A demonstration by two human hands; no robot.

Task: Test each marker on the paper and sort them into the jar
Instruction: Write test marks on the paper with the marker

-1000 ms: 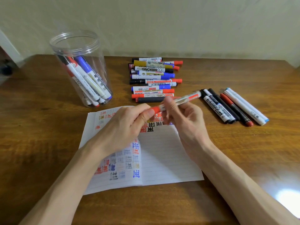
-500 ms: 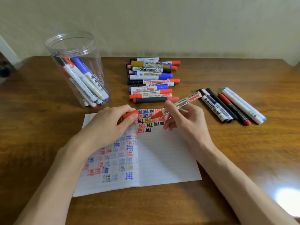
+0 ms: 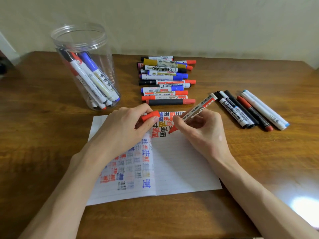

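Observation:
My right hand grips an uncapped red whiteboard marker, its red tip down on the lined paper beside rows of coloured test marks. My left hand rests on the paper's left page and pinches the marker's red cap. A clear plastic jar stands open at the back left with several markers leaning inside.
A pile of several markers lies behind the paper at the table's middle. Another row of several markers lies to the right. The wooden table meets a pale wall at the back.
The hands pulled the red cap off the marker. My left hand moved left with the cap, and my right hand lowered the tip onto the paper.

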